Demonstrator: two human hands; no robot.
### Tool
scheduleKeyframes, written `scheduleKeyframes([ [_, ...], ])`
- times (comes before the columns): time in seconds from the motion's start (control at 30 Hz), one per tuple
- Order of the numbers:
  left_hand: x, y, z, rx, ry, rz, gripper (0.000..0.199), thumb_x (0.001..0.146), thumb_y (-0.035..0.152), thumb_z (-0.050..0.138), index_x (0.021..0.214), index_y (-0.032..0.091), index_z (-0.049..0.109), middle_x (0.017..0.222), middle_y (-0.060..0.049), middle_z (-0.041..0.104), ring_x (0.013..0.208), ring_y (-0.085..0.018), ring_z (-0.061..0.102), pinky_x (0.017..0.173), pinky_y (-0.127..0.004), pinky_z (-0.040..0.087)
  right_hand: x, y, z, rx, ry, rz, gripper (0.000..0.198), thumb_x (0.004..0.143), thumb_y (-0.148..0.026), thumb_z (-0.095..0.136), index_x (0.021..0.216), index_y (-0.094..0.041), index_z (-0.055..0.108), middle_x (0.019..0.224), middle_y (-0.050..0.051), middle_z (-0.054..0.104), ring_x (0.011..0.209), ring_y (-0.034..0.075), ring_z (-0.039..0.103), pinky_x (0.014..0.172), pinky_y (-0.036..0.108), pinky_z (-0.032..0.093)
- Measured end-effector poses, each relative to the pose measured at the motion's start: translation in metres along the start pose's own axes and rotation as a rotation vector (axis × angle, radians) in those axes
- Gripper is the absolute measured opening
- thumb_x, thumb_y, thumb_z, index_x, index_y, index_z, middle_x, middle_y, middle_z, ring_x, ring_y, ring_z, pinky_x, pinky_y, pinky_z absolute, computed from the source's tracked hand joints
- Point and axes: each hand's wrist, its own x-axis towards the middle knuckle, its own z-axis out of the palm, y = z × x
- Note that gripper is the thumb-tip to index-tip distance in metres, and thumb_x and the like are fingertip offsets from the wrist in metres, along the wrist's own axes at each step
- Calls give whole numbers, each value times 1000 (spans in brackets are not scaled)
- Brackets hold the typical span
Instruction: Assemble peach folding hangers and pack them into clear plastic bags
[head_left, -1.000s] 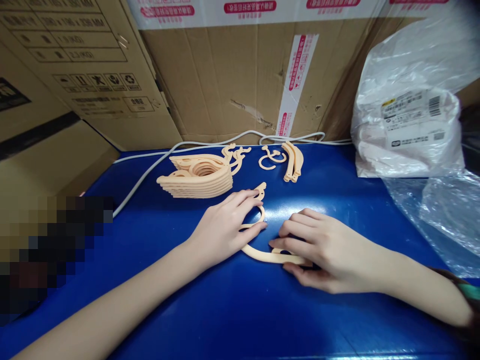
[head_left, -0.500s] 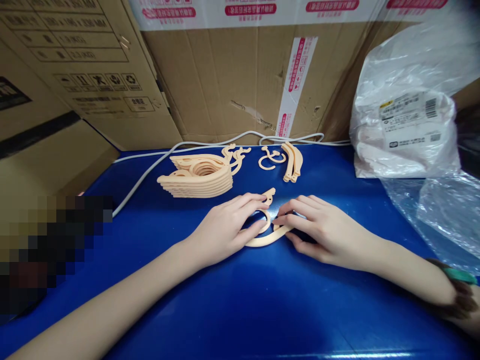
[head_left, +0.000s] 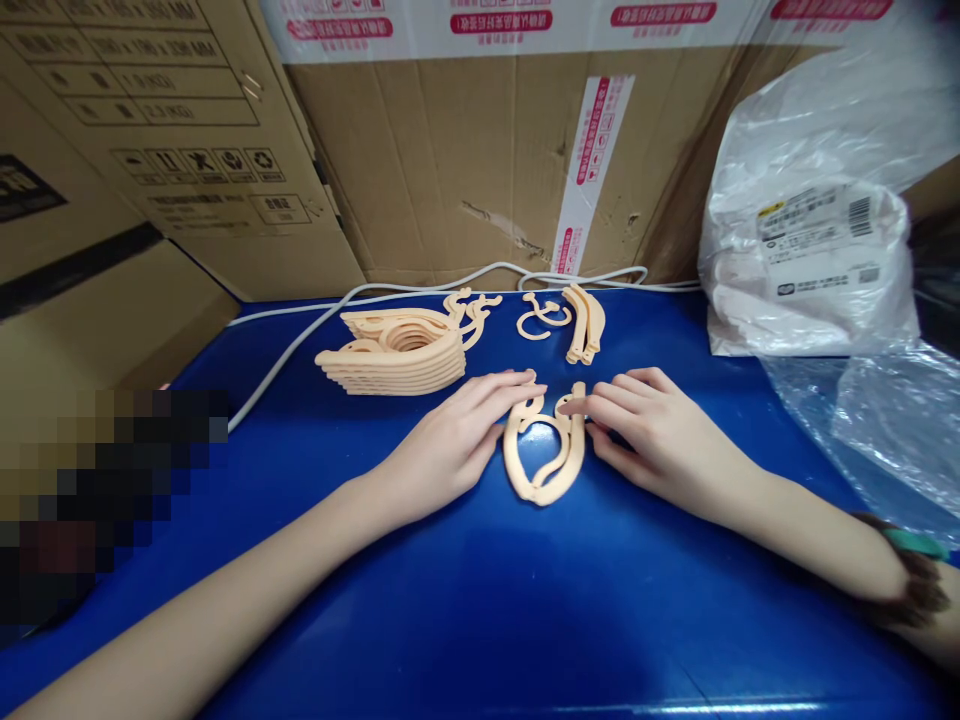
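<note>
A beige plastic folding hanger [head_left: 512,462] lies flat on the blue table in front of me, its two arms folded up into a U around the curved hook. My left hand [head_left: 450,440] grips the left arm near its upper end, fingers over the top and thumb at the outer side. On the other side, my right hand [head_left: 652,430] has its fingertips on the upper part of the right arm. Behind my left hand stands a stack of folded beige hangers [head_left: 405,370]. Loose hooks [head_left: 536,330] and a few curved arm pieces [head_left: 589,325] lie farther back.
A white cable [head_left: 292,350] runs along the back of the blue table [head_left: 480,620]. Cardboard boxes [head_left: 450,150] rise behind and at the left. A white plastic bag [head_left: 810,260] with a label stands at the right, clear film spreading from it. A pixelated area covers the left edge.
The hanger's arms have swung inward and up, from spread and partly covered to folded around the hook. Both hands have shifted slightly, leaving more of the hanger visible.
</note>
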Motion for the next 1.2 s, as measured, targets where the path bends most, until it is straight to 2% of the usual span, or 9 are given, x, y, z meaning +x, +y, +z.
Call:
scheduleKeyframes([
  [0.2,-2,6,-1,79,-7,-44,50,93,17,52,142,19,39,151,-9,40,144,-20,30,120,-41,27,-1,-3,-1,-30,-55,33,35,100,-22,34,123,-13,58,99,10,63,91,24,57,88,43,38],
  [0.27,-2,6,-1,92,-10,-42,53,92,20,55,142,19,38,151,-9,39,145,-21,28,120,-43,27,-1,-5,-2,-2,-65,38,40,100,-36,38,129,-13,54,105,11,63,97,26,58,97,48,36],
  [0.37,-2,5,0,105,-14,-36,61,89,31,63,143,19,37,153,-10,37,147,-24,23,120,-45,26,-2,-8,-3,92,-105,12,69,89,-58,53,141,-14,42,124,14,59,113,29,54,108,52,29],
  [0.5,-2,6,2,103,-57,-14,84,79,53,72,144,14,35,153,-16,37,147,-29,23,120,-49,26,-3,-12,-3,229,-175,-58,76,89,-42,57,150,-13,24,149,14,42,137,27,37,113,47,28],
  [0.57,-2,7,3,106,-74,-11,95,74,62,72,145,12,32,153,-18,36,147,-31,23,119,-52,26,-3,-11,-2,241,-169,-50,78,89,-44,57,151,-13,22,152,14,38,139,28,33,111,46,31],
  [0.73,-2,9,3,104,-115,-82,97,76,64,69,148,14,28,151,-20,38,142,-34,33,114,-55,34,-2,-5,-2,204,-121,19,86,87,-61,56,151,-14,25,131,15,56,113,28,53,93,45,45],
  [0.93,-3,12,2,116,-115,-27,79,83,53,67,144,15,34,135,-16,54,121,-29,53,99,-45,49,1,-7,-5,245,-98,15,81,84,-61,60,147,-16,33,127,14,58,109,28,55,92,44,43],
  [1.07,-2,16,-1,170,-52,8,73,86,47,67,143,17,33,133,-13,54,120,-27,52,100,-42,47,1,-3,-9,343,-62,307,60,88,-62,53,126,-16,53,96,9,65,84,23,60,72,36,46],
  [1.2,-1,19,-4,218,8,21,69,87,41,67,142,17,34,134,-12,53,122,-25,50,102,-40,44,2,2,-14,737,-206,585,40,92,-57,49,86,-19,60,69,0,57,60,14,49,55,27,36],
])
